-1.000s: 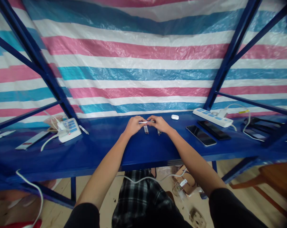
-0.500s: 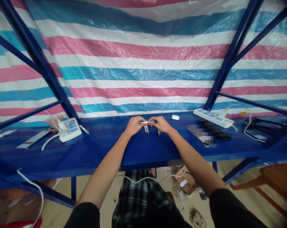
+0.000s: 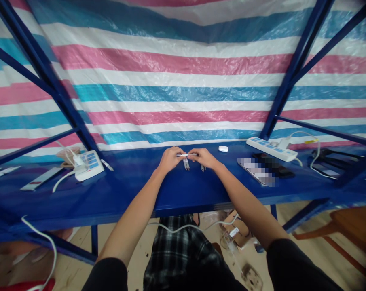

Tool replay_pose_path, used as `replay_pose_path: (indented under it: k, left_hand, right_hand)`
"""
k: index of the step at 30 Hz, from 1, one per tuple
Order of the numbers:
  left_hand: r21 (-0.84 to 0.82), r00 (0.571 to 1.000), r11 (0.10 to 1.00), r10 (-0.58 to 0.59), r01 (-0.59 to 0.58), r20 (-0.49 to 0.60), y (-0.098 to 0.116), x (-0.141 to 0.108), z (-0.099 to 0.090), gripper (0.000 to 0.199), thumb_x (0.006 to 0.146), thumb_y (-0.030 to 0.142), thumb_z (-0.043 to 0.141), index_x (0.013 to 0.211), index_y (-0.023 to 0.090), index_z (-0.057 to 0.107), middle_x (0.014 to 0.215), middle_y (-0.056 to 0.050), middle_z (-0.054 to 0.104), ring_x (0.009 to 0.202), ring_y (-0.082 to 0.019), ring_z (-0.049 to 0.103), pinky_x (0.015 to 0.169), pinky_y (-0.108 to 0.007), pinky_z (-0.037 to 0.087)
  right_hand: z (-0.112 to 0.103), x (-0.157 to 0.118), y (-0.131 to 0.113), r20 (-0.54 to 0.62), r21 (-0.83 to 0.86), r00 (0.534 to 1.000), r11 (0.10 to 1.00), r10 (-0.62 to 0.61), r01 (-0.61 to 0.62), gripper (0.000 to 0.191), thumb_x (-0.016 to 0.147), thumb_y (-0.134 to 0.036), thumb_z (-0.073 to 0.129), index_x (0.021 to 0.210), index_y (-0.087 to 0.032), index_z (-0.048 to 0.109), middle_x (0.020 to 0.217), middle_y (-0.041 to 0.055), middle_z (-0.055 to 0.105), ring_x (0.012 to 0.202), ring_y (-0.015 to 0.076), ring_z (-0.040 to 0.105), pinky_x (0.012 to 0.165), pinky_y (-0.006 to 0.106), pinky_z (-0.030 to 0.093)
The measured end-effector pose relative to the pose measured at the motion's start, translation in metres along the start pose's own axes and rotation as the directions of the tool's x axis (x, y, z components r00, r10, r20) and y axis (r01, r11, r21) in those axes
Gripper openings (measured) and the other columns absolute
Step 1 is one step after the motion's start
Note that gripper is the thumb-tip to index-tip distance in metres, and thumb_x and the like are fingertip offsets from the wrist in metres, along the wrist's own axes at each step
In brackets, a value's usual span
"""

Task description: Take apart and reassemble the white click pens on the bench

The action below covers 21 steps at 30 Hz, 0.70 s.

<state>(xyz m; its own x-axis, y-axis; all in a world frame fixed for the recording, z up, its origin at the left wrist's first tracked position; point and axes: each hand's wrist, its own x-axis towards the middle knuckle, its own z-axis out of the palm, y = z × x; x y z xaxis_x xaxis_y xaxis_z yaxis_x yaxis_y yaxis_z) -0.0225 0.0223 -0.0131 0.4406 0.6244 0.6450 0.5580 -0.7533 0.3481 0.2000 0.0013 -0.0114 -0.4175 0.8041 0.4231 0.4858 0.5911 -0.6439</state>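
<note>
My left hand (image 3: pixel 170 158) is closed on the left end of a slim pen (image 3: pixel 185 155), dark with a pale middle. On its right end my right hand (image 3: pixel 205 157) is closed as well, so the pen lies level between both sets of fingers, just above the table. Beneath it, on the blue table (image 3: pixel 134 178), are a few small pale pen-like pieces with clips (image 3: pixel 186 165). Another such piece (image 3: pixel 203 167) lies under my right hand, partly hidden by it. The fingertips are too small to make out exactly how they pinch.
A white earbud case (image 3: pixel 223 148) sits right of my hands. Farther right are a phone (image 3: pixel 254 171), a black flat item (image 3: pixel 276 165) and a power strip (image 3: pixel 270 149). Another power strip (image 3: pixel 90 165) and a marker (image 3: pixel 106 165) are at left. Blue frame posts (image 3: pixel 284 89) rise behind.
Both hands keep their hold on the pen at nearly the same spot. The whole view has shifted very slightly; nothing else has visibly moved.
</note>
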Motion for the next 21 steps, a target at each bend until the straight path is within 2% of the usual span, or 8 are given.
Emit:
replay_pose_path:
  k: [4,7,12,17,19,21]
  left_hand:
    - [-0.016,0.999,0.999,-0.028,0.028,-0.031,-0.001,0.000,-0.002,0.009,0.085,0.029,0.078,0.089,0.022,0.079,0.091,-0.003,0.077,0.087,-0.020,0.069,0.079,-0.030,0.049]
    - [-0.019,0.998,0.999,-0.041,0.040,-0.037,-0.003,0.000,-0.003,0.009,0.085,0.029,0.077,0.090,0.022,0.079,0.093,-0.003,0.078,0.089,-0.020,0.070,0.081,-0.030,0.050]
    - [0.031,1.000,0.999,-0.025,0.025,-0.006,-0.007,-0.001,-0.004,0.010,0.085,0.030,0.077,0.090,0.022,0.079,0.089,-0.004,0.077,0.086,-0.021,0.069,0.079,-0.031,0.050]
    - [0.112,0.998,0.992,0.059,-0.059,-0.001,-0.003,-0.002,-0.008,0.008,0.090,0.028,0.073,0.093,0.022,0.078,0.092,-0.004,0.075,0.088,-0.020,0.068,0.082,-0.033,0.050]
    - [0.121,0.992,0.987,0.114,-0.107,-0.054,0.001,-0.001,-0.010,0.010,0.093,0.026,0.069,0.097,0.022,0.076,0.099,-0.006,0.072,0.093,-0.020,0.067,0.083,-0.033,0.051]
    - [0.133,0.976,0.977,0.183,-0.167,-0.118,0.007,0.000,-0.011,0.011,0.094,0.025,0.066,0.101,0.021,0.074,0.103,-0.007,0.068,0.095,-0.020,0.065,0.084,-0.034,0.052]
  right_hand:
    - [-0.004,0.001,0.005,-0.026,0.005,1.000,1.000,-0.011,0.011,0.029,0.088,-0.036,0.068,0.109,-0.018,0.077,0.092,0.0050,0.077,0.077,0.0180,0.066,0.073,0.027,0.045]
    - [-0.008,0.000,0.007,0.021,0.059,1.000,0.998,0.001,-0.002,0.031,0.092,-0.035,0.061,0.111,-0.016,0.076,0.087,0.0052,0.077,0.067,0.0157,0.064,0.067,0.026,0.046]
    - [-0.009,-0.002,0.009,0.089,0.153,0.995,0.987,0.033,-0.047,0.031,0.092,-0.042,0.061,0.100,-0.016,0.078,0.080,0.0061,0.077,0.058,0.0146,0.064,0.056,0.025,0.046]
    - [-0.007,-0.001,0.013,0.098,0.232,0.994,0.970,0.056,-0.078,0.035,0.090,-0.048,0.067,0.095,-0.015,0.078,0.082,0.0083,0.078,0.059,0.0153,0.065,0.051,0.024,0.046]
    - [-0.006,0.001,0.011,0.074,0.325,0.994,0.940,0.082,-0.102,0.042,0.092,-0.055,0.064,0.095,-0.015,0.077,0.089,0.0104,0.079,0.062,0.0153,0.066,0.051,0.023,0.047]
    - [-0.004,0.003,0.008,0.047,0.482,0.988,0.863,0.146,-0.151,0.051,0.095,-0.061,0.058,0.101,-0.014,0.075,0.097,0.0135,0.078,0.069,0.0172,0.069,0.055,0.024,0.051]
